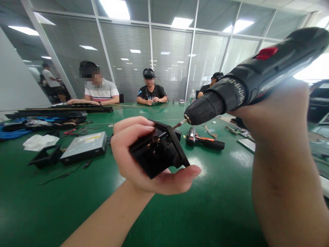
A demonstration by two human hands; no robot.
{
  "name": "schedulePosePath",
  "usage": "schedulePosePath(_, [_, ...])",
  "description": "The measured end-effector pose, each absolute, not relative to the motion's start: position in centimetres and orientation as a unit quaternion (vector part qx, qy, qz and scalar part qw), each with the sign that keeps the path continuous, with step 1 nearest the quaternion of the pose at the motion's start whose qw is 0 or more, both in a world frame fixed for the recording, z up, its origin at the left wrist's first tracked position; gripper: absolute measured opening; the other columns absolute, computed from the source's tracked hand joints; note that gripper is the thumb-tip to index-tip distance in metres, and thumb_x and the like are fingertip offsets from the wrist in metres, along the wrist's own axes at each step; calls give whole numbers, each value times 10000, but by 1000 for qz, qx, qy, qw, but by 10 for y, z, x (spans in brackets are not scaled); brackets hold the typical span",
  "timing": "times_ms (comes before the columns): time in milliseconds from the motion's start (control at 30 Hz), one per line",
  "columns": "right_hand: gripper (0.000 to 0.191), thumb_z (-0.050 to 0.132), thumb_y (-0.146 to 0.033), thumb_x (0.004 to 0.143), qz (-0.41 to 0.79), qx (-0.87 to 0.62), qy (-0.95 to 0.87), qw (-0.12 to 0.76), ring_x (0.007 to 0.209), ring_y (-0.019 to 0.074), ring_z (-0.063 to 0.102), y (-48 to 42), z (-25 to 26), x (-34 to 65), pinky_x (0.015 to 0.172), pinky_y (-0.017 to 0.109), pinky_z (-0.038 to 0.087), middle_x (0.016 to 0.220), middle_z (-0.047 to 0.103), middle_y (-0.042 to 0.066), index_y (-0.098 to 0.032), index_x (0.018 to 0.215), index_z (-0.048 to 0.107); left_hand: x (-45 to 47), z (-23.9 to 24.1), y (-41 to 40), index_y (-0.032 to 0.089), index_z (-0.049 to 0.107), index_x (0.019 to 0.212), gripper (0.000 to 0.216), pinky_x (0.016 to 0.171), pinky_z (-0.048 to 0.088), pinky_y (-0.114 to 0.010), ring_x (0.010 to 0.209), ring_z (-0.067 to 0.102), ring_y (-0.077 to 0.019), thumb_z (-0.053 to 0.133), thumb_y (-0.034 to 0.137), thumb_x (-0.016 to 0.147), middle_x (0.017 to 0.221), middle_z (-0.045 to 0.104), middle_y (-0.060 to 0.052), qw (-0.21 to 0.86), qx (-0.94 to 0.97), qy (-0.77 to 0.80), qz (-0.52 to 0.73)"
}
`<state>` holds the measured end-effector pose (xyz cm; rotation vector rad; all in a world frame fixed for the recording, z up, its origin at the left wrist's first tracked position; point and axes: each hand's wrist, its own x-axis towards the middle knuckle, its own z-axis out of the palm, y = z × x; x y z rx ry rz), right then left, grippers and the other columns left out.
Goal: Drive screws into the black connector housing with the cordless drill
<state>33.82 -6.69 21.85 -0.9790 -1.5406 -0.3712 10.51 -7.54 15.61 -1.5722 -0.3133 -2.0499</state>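
Head view: left hand (144,161) clamps black part (159,152) above table (221,206) near edge. Right hand (277,113) grips drill (257,77); bit (180,123) points left-down, touching part's upper right corner.

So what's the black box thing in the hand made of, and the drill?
The black part in the left hand looks like matte moulded plastic, with coppery metal bits inside. The drill in the right hand seems glossy black plastic with a red button; its bit looks like metal.

Head camera looks forward and down, close over the green table (77,206) (single view).
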Motion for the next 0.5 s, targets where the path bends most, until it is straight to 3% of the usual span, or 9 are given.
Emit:
schedulePosePath(267, [488,849,-175,547,-127,-422,-657,612,992,361,743,-65,218,339,946,519,590,1060,792,87,-199,1030,781,107,157,-84,267,549,943,733,622,501,-446,754,595,-259,773,690,389,877,564,-32,258,-607,-125,-741])
schedulePosePath(433, [493,853,-220,501,-126,-469,-643,592,964,393,739,-57,216,341,841,517,609,936,802,91,-184,989,801,105,161,-92,267,530,923,606,660,498,-460,787,610,-264,735,686,535,888,577,-41,258,-595,-137,-749])
schedulePosePath(500, [538,858,-227,491,-109,-476,-645,587,968,393,742,-54,214,342,833,503,613,932,802,92,-176,1023,800,106,162,-97,281,513,894,561,720,503,-475,833,624,-271,769,659,569,908,590,-40,213,-608,-195,-740])
